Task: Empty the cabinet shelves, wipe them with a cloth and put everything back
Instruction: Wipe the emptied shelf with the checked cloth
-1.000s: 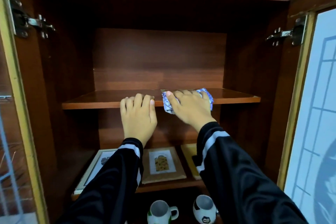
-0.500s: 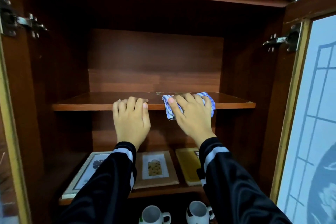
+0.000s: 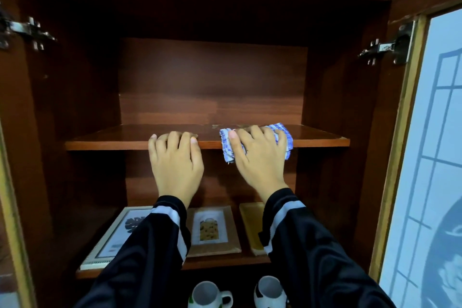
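A brown wooden shelf (image 3: 120, 138) crosses the open cabinet at mid height and carries nothing but my hands and the cloth. My left hand (image 3: 175, 162) hooks its fingers over the shelf's front edge. To its right my right hand (image 3: 257, 157) presses a blue-and-white checked cloth (image 3: 283, 132) onto the front edge, fingers curled over it. Part of the cloth hangs below the edge by my thumb.
The shelf below holds three flat picture frames: a white one (image 3: 112, 240), a tan one (image 3: 215, 230) and a yellow one (image 3: 252, 222). Two white mugs (image 3: 207, 294) (image 3: 268, 290) stand lower still. Both doors are open, the glass right door (image 3: 430, 157) close to my right arm.
My right hand has slid the cloth slightly rightward along the front edge. The left hand keeps its hold on the edge. The view has shifted a little.
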{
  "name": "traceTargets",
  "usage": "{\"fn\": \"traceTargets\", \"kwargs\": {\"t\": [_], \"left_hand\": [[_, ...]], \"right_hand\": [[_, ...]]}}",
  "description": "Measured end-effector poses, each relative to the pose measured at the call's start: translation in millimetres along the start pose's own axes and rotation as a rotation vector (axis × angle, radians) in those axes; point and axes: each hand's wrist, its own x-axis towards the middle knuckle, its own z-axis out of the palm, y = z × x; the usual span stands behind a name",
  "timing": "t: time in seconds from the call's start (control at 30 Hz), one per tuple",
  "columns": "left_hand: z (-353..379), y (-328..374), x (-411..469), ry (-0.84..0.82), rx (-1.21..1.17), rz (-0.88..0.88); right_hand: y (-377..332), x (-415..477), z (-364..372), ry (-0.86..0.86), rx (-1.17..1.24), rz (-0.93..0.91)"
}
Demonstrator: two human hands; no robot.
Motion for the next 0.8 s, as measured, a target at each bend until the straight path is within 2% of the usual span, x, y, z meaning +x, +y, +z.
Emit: {"fn": "traceTargets", "kwargs": {"t": [0.13, 0.27, 0.37, 0.5, 0.6, 0.8], "left_hand": [[0.7, 3.8, 0.1, -0.016, 0.004, 0.001], [-0.7, 16.8, -5.7, -0.066, 0.038, -0.008], [2.3, 31.3, -8.1, -0.093, 0.082, 0.018], [12.2, 44.4, -8.5, -0.062, 0.082, 0.134], [14.5, 43.1, -8.9, -0.052, 0.034, 0.142], [11.7, 42.8, -7.9, -0.037, 0.013, 0.138]], "right_hand": [[30.2, 3.0, -5.6, 0.036, -0.013, -0.013], [59.6, 2.9, -11.2, 0.128, -0.043, 0.085], [47.0, 4.9, -10.0, 0.129, 0.001, 0.162], [33.9, 2.6, -4.1, 0.098, 0.007, 0.075], [47.1, 3.0, -5.8, 0.101, -0.005, 0.004], [78.7, 1.6, -11.1, 0.196, -0.055, 0.084]]}}
